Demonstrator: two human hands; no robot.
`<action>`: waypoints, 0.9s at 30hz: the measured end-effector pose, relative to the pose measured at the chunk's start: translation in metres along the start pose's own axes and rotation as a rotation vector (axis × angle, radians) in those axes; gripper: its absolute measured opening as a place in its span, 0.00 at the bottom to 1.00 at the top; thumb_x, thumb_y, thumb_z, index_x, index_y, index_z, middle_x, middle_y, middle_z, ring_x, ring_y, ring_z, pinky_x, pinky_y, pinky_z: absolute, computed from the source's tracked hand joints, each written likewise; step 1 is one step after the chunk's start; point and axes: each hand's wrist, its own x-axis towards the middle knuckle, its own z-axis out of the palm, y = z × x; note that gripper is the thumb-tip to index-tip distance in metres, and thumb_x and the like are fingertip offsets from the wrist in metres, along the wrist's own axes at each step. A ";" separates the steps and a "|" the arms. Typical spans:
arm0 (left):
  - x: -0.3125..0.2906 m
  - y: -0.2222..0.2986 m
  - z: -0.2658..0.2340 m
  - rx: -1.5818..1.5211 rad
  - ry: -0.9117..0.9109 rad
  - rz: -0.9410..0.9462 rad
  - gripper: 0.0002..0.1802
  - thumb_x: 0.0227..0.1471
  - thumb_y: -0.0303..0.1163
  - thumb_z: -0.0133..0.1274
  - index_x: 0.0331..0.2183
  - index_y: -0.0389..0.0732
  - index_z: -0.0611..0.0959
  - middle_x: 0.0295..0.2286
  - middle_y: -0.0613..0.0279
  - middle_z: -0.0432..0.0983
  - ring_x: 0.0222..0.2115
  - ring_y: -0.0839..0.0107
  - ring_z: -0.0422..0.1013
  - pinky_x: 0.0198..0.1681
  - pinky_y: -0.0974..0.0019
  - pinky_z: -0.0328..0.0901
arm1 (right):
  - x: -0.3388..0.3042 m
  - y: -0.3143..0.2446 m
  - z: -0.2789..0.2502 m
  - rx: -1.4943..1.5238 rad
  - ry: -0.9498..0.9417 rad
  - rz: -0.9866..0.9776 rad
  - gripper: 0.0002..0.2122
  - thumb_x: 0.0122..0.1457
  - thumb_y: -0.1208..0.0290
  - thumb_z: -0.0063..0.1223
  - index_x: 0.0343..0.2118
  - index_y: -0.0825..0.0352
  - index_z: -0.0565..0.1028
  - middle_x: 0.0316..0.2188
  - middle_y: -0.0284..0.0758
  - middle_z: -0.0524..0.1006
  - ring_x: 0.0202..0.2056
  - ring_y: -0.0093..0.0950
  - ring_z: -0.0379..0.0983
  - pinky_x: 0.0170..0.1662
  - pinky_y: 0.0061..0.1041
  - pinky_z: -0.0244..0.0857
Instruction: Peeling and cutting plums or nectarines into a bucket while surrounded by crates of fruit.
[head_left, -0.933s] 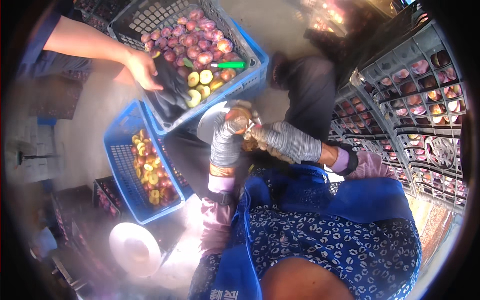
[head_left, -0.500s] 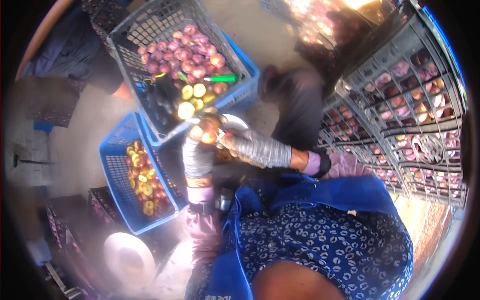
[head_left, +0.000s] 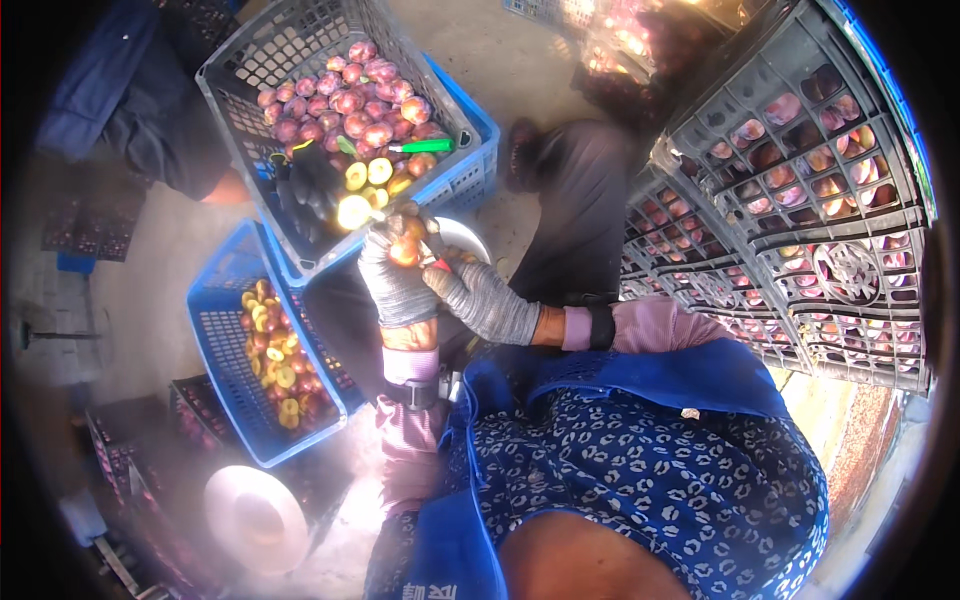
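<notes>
A reddish plum point(head_left: 406, 250) is held in the fingers of my left hand point(head_left: 393, 287), which wears a grey glove. My right hand point(head_left: 490, 306), gloved as well, is closed around a small knife whose red handle point(head_left: 440, 265) shows at the fingers, close against the plum. Most of its blade is hidden. Beyond my hands stands a dark crate point(head_left: 238, 150) of whole plums point(head_left: 345, 102). Near its closest corner lie cut yellow plum halves point(head_left: 356, 178), a green-handled knife point(head_left: 424, 146) and black gloves point(head_left: 306, 188). Partly behind my right hand is a white bowl point(head_left: 478, 240).
At left, a blue crate point(head_left: 214, 345) holds cut plums. The dark crate sits on another blue crate point(head_left: 478, 165). Stacked black crates point(head_left: 735, 205) of plums rise at right. A white round basin or stool point(head_left: 256, 518) stands lower left. Another person's leg point(head_left: 165, 115) is at upper left.
The whole view has shifted slightly. My hands stay together around the plum, the right one now turned with the red knife handle showing more clearly at it.
</notes>
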 end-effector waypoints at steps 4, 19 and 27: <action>-0.005 0.025 0.001 0.030 -0.157 -0.167 0.22 0.45 0.35 0.57 0.42 0.36 0.72 0.36 0.54 0.72 0.35 0.63 0.70 0.40 0.63 0.66 | 0.018 -0.035 -0.035 -0.037 -0.292 0.185 0.22 0.63 0.52 0.36 0.40 0.70 0.70 0.27 0.40 0.72 0.32 0.30 0.68 0.41 0.29 0.61; 0.003 -0.004 -0.005 -0.161 0.155 -0.155 0.19 0.45 0.38 0.56 0.36 0.36 0.73 0.29 0.53 0.72 0.28 0.63 0.69 0.31 0.65 0.67 | 0.012 -0.020 -0.024 -0.077 -0.150 0.169 0.25 0.61 0.49 0.39 0.34 0.72 0.74 0.19 0.31 0.70 0.26 0.19 0.67 0.31 0.22 0.63; 0.019 0.031 -0.030 -0.259 0.267 -0.108 0.18 0.47 0.39 0.55 0.37 0.37 0.73 0.32 0.58 0.72 0.33 0.67 0.69 0.32 0.66 0.67 | -0.021 -0.052 -0.062 0.147 -0.183 0.762 0.23 0.57 0.47 0.44 0.22 0.66 0.72 0.09 0.26 0.64 0.08 0.17 0.59 0.11 0.17 0.48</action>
